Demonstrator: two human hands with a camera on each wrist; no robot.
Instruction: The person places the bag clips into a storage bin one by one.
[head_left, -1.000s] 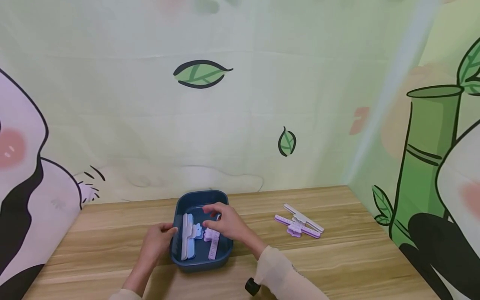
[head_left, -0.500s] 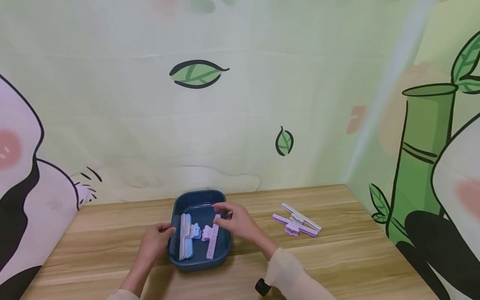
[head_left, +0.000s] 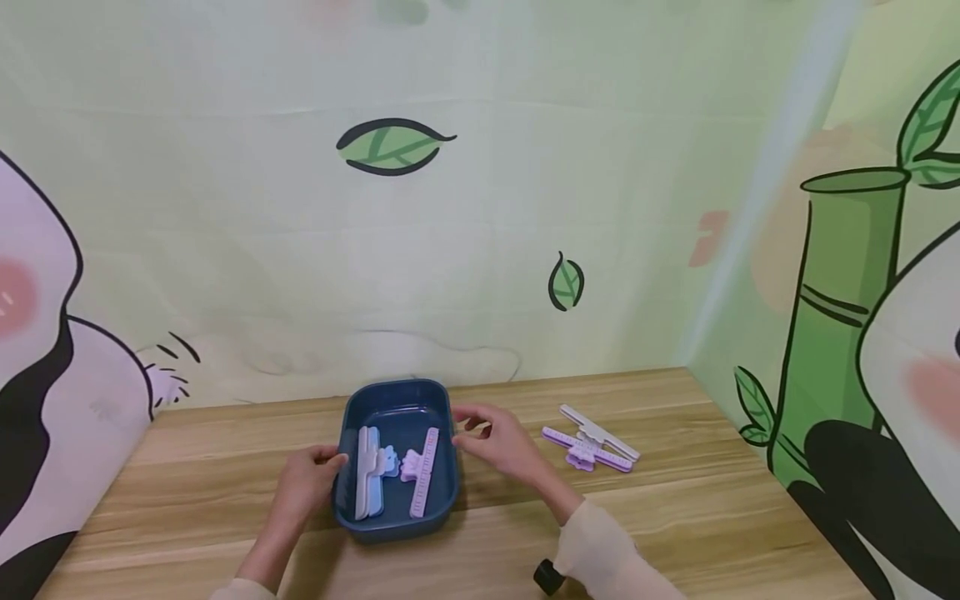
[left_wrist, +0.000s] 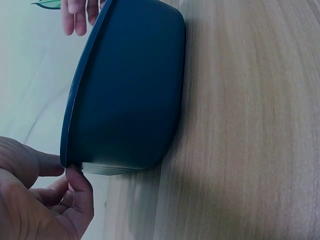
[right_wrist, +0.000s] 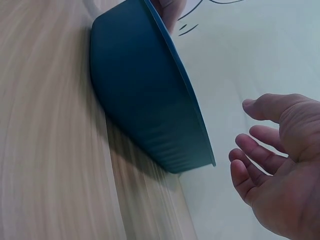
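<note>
A dark blue plastic bin (head_left: 397,532) stands on the table. My left hand (head_left: 302,485) pinches its left rim between thumb and fingers, as the left wrist view shows up close. Inside lie a white bag clip (head_left: 363,475) and a blue bag clip (head_left: 377,492) side by side along the left. A purple bag clip (head_left: 424,475) with ruler-like marks lies in the right half. Just outside the right rim, my right hand (head_left: 504,446) hovers with fingers loosely bent and nothing in them; in the right wrist view a gap separates it from the bin.
To the right on the wooden table (head_left: 675,508), another white bag clip (head_left: 622,446) and another purple bag clip (head_left: 558,437) lie crossed. A printed backdrop (head_left: 247,208) rises behind the table. A small black object (head_left: 549,577) shows beside the right sleeve.
My right hand has moved right, from over the bin's inside to beyond its right rim, leaving the purple bag clip lying there. My left hand stays at the left rim.
</note>
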